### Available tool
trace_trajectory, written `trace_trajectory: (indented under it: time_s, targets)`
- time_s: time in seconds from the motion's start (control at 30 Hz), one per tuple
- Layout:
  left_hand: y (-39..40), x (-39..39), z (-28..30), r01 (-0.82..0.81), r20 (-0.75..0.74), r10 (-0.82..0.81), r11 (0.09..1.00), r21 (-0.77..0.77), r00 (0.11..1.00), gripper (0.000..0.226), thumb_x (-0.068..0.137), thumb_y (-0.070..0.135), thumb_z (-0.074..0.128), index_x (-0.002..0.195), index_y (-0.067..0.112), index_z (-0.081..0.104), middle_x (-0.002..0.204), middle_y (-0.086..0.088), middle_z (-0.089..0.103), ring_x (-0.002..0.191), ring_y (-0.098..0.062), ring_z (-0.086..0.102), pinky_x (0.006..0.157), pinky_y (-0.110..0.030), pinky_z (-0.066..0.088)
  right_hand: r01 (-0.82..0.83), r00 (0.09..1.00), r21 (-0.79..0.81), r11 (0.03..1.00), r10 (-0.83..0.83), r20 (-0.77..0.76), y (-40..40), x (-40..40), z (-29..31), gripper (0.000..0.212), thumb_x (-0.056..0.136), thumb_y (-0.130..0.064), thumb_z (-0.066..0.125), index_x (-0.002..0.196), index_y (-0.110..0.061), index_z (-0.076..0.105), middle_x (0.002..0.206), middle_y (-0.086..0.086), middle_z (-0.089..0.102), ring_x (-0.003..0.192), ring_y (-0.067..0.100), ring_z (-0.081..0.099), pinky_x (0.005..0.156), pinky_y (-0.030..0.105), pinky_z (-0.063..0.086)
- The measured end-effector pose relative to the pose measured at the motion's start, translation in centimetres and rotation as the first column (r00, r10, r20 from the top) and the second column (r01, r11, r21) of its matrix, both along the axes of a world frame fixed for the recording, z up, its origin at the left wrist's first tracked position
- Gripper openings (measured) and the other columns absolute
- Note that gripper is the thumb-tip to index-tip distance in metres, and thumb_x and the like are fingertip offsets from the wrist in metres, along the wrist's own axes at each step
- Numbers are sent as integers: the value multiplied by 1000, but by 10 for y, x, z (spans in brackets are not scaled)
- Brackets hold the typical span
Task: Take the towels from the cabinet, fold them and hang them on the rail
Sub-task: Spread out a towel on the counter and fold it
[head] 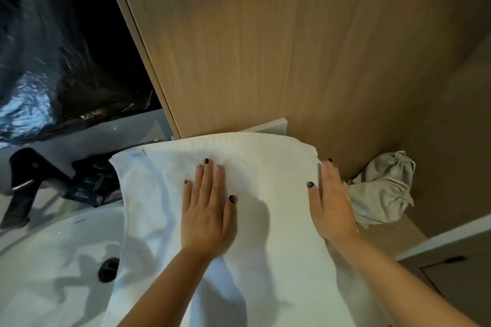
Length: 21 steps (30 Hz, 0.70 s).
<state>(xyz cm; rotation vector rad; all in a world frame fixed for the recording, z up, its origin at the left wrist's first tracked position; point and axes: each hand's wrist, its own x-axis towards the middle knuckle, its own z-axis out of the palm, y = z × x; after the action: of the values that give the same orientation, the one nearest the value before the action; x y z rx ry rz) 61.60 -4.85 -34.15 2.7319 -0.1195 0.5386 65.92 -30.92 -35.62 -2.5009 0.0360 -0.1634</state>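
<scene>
A white towel (265,194) lies spread flat in front of me, partly over the sink's right edge and partly on the counter, with a small label at its far left corner. My left hand (206,207) presses flat on the middle of the towel, fingers straight. My right hand (330,204) lies along the towel's right edge, fingers straight, on its side against the cloth. No rail shows in view.
A white sink (53,247) with a dark drain (107,269) is at the lower left, a black tap (24,180) behind it. A crumpled grey cloth (382,191) lies to the right. A wooden cabinet panel (292,48) stands straight ahead. Dark packets (90,180) sit by the tap.
</scene>
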Motion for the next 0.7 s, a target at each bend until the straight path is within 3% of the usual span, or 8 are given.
trace_trajectory:
  time_s: [0.07,0.13,0.23,0.3,0.4,0.47,0.57,0.7]
  targets:
    - [-4,-23,-12,-12,-25,11,999,-32,1000,63,100,34,26,156,6,15,164,-13,12,152,-27,7,121,-48,8,-107,971,-40,993,113,209,28,-35,9,58,99,-19,32,155,-11,20,163,7,18,152,16,4,123,41,4]
    - [-9,-52,-33,16,-34,-16,1000,-8,999,62,102,34,24,154,1,19,162,-18,15,151,-30,12,119,-51,15,-300,893,-152,942,333,304,63,-72,6,61,94,-17,35,154,-7,24,162,8,21,152,20,9,122,40,5]
    - [-2,-86,-59,41,-44,-40,999,26,998,61,101,32,24,150,-4,27,160,-21,19,150,-32,18,117,-53,20,-414,822,-376,829,518,235,88,-107,-31,59,100,-24,27,156,-9,14,163,9,18,151,26,15,118,46,16]
    - [10,-98,-67,43,-61,-41,998,41,997,61,98,30,29,149,-4,30,160,-21,21,150,-32,19,117,-54,20,-391,854,-438,809,496,154,85,-115,-48,57,103,-30,17,156,-9,13,163,8,17,151,26,13,114,48,22]
    - [29,-111,-71,39,-125,-31,998,59,992,63,102,35,22,153,0,22,162,-18,16,151,-30,14,118,-51,17,-383,876,-499,778,477,72,77,-121,-50,60,103,-34,23,157,-10,15,164,8,15,151,26,12,116,47,19]
    - [40,-121,-76,40,-172,-27,997,71,985,63,103,38,16,156,3,12,163,-17,12,152,-27,8,118,-47,15,-355,902,-492,795,429,44,78,-132,-48,63,101,-33,30,157,-9,13,165,9,10,152,26,10,117,47,16]
    - [52,-142,-80,45,-234,-22,995,94,972,65,100,34,25,155,3,12,164,-13,10,152,-20,-1,117,-41,10,-330,926,-417,847,377,32,92,-164,-47,64,100,-30,31,157,-7,10,165,8,7,152,24,8,116,46,14]
    - [71,-181,-77,94,-363,-24,979,178,931,63,102,40,13,151,5,28,160,-13,26,152,-19,4,117,-39,8,-553,797,-458,696,602,-48,136,-218,-55,60,97,-33,38,154,-14,28,162,7,24,150,25,19,113,45,20]
